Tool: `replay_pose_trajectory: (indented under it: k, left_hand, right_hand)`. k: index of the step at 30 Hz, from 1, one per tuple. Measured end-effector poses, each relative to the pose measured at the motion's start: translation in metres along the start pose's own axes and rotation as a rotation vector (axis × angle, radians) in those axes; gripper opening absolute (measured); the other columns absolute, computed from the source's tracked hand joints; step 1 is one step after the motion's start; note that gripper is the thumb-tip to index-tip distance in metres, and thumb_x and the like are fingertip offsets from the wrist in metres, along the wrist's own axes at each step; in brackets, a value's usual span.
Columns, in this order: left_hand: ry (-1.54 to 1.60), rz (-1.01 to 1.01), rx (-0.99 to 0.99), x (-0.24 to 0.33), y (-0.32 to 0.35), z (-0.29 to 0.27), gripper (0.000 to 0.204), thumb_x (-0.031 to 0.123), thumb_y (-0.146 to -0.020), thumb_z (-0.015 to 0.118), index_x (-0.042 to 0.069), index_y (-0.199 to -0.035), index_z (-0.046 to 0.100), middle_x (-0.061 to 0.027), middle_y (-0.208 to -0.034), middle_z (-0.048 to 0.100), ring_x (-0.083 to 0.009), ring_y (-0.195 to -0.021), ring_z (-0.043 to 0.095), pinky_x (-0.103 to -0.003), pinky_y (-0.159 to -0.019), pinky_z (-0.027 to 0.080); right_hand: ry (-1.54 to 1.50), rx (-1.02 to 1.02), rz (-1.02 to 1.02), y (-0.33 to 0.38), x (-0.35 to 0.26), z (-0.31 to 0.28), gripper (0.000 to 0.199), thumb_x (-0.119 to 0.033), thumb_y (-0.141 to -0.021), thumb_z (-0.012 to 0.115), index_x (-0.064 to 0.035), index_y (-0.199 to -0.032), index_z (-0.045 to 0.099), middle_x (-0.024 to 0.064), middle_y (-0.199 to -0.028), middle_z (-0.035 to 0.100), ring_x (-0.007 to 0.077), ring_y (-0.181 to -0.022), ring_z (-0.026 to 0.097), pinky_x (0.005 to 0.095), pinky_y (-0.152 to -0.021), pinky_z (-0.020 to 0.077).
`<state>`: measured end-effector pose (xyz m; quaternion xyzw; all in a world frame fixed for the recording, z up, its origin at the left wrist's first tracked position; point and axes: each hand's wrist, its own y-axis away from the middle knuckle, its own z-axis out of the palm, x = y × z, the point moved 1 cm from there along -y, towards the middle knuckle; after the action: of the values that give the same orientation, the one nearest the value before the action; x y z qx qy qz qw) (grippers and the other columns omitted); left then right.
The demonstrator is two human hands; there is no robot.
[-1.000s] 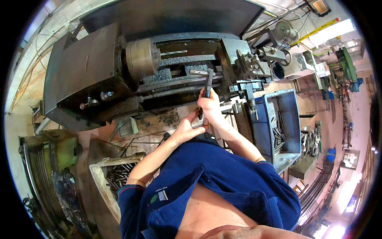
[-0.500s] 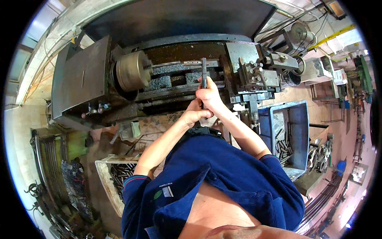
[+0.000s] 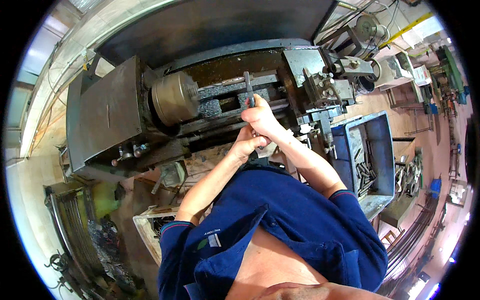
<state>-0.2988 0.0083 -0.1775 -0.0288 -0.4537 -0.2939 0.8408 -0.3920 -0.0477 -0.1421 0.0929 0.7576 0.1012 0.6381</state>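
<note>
My right hand (image 3: 260,119) is closed round a slim grey metal tool that looks like a caliper (image 3: 249,86), its long bar pointing away from me over the lathe bed. Just below, my left hand (image 3: 246,145) is closed, fingers pinched together against the near end of the tool. A small dark metal piece shows at its fingertips, mostly hidden by both hands. Both hands are held close together in front of my waist, near the front side of the lathe (image 3: 107,107). Left of them is the round lathe chuck (image 3: 172,99).
The tool post (image 3: 320,86) and carriage stand right of my hands. Metal chips (image 3: 210,108) lie in the bed. A blue bin (image 3: 388,150) with several short metal rods stands at my right. At my left is a white crate (image 3: 145,232) with metal parts.
The view has turned and shifted slightly, so the lathe looks tilted and the chuck nearer my hands. The tool's bar now leans a little left. Both hands keep the same hold.
</note>
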Motion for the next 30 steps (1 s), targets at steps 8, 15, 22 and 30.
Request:
replay_pose_trajectory:
  k: [8,15,22,30]
  left_hand:
    - [-0.074,0.045,0.161,0.011,0.025,-0.021,0.061,0.019,-0.060,0.071,-0.001,-0.111,0.044,-0.0054,-0.089,0.057,-0.0145,-0.079,0.057,-0.026,-0.060,0.048]
    - [0.004,0.005,0.098,0.011,0.017,-0.010,0.062,0.015,-0.061,0.072,-0.002,-0.113,0.043,-0.0046,-0.092,0.057,-0.0137,-0.082,0.057,-0.025,-0.069,0.046]
    - [0.000,0.035,0.134,0.007,0.020,-0.016,0.062,0.017,-0.061,0.074,-0.003,-0.112,0.045,-0.0046,-0.093,0.057,-0.0140,-0.086,0.057,-0.026,-0.075,0.047]
    - [-0.049,0.015,0.044,0.005,0.020,-0.032,0.062,0.021,-0.062,0.075,-0.005,-0.110,0.046,-0.0049,-0.093,0.057,-0.0136,-0.085,0.057,-0.025,-0.073,0.046]
  right_hand:
    - [0.053,-0.140,0.064,0.004,-0.020,0.036,0.030,-0.013,-0.058,0.058,0.0018,-0.083,0.049,0.0154,-0.075,0.055,0.0234,-0.075,0.053,0.0322,-0.070,0.0432]
    - [0.002,-0.053,0.006,0.001,-0.008,0.026,0.022,-0.008,-0.061,0.056,-0.0037,-0.079,0.046,0.0032,-0.067,0.045,0.0133,-0.064,0.042,0.0275,-0.055,0.0361]
    - [0.073,-0.091,0.057,0.001,-0.016,0.031,0.020,-0.008,-0.060,0.055,-0.0041,-0.077,0.045,0.0026,-0.064,0.042,0.0130,-0.061,0.040,0.0269,-0.053,0.0353]
    - [0.013,-0.133,0.017,0.000,-0.015,0.038,0.022,-0.008,-0.060,0.056,-0.0037,-0.079,0.046,0.0030,-0.068,0.045,0.0139,-0.065,0.042,0.0273,-0.057,0.0370]
